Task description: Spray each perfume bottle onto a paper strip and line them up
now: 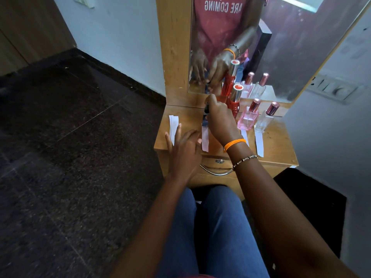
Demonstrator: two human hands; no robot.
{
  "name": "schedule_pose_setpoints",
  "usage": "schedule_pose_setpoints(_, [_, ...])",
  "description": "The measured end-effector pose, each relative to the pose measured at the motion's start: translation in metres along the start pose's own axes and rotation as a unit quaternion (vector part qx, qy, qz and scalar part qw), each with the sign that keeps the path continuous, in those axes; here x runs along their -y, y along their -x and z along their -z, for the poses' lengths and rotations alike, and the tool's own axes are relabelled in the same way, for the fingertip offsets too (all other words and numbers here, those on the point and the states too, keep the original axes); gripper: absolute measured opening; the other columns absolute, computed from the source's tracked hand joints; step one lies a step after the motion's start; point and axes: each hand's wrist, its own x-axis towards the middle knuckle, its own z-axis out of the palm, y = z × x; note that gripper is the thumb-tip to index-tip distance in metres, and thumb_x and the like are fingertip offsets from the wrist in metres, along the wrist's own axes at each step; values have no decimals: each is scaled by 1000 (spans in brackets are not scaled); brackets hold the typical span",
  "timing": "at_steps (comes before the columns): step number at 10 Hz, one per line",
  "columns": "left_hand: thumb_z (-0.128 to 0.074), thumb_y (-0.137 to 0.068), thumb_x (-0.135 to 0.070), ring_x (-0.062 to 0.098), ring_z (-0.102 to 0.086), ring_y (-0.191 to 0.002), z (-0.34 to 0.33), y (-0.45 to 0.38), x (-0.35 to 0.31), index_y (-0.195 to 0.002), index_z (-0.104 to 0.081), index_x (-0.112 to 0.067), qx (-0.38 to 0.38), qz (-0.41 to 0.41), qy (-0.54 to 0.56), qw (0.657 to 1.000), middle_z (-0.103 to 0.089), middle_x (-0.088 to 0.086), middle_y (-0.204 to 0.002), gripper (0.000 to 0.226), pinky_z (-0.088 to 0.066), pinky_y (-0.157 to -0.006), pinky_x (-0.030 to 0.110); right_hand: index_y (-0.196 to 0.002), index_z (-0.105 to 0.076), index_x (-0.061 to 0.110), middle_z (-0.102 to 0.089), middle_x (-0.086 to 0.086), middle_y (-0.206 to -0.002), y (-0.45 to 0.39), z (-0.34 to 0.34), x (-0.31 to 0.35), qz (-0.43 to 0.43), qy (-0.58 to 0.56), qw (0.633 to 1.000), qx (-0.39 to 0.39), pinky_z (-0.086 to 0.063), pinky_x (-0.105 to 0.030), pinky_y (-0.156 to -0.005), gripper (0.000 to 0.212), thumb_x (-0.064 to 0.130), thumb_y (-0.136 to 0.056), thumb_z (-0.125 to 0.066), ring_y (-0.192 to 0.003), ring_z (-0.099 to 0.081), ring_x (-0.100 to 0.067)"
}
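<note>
My right hand [219,117] is shut on a dark perfume bottle [206,112], held upright at the back of the wooden dresser top [277,145], above a pale paper strip [205,138]. My left hand [185,147] lies flat with fingers spread on the dresser's front left, beside that strip. A red bottle with a silver cap [234,101] stands behind my right hand. To its right stand a pink bottle [248,117] and a clear bottle [266,119], each with a rose cap and a paper strip [259,143] in front. Spare strips [173,125] lie at the far left.
A mirror [281,47] rises right behind the bottles and repeats them. The dresser has a drawer with a metal handle [215,172] below the front edge. Dark stone floor [70,137] lies to the left, a wall with a switch plate [333,89] to the right. My knees are under the dresser.
</note>
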Motion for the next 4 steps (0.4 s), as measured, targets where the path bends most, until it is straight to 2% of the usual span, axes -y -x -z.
schedule_pose_setpoints(2, [-35,-97,-22,21,-14,-144,3,-1,2,-122,-56,-18,6,-1,3,1000,-54,-3,-134,32,7,-113,50,-117,-42,0,-63,-25,-103,3,2,0,-4,-13,1000,-9,-53,-52,-77,38,-17,-84,-40,-91,-63,-45])
schedule_pose_setpoints(3, [-35,-97,-22,21,-17,-144,2,-1,2,-122,-57,-17,3,-3,18,1000,-54,0,-134,33,7,-113,48,-121,-41,-1,-61,-25,-102,8,6,5,-1,-10,1000,-24,-51,-48,-73,42,-18,-83,-38,-90,-61,-45])
schedule_pose_setpoints(4, [-33,-98,-22,22,-19,-143,4,-2,0,-124,-55,-19,-2,-12,12,1000,-54,-1,-135,34,4,-114,48,-130,-40,0,-62,-25,-100,20,18,8,11,-29,996,-82,-46,-43,-69,53,-20,-81,-40,-89,-61,-42])
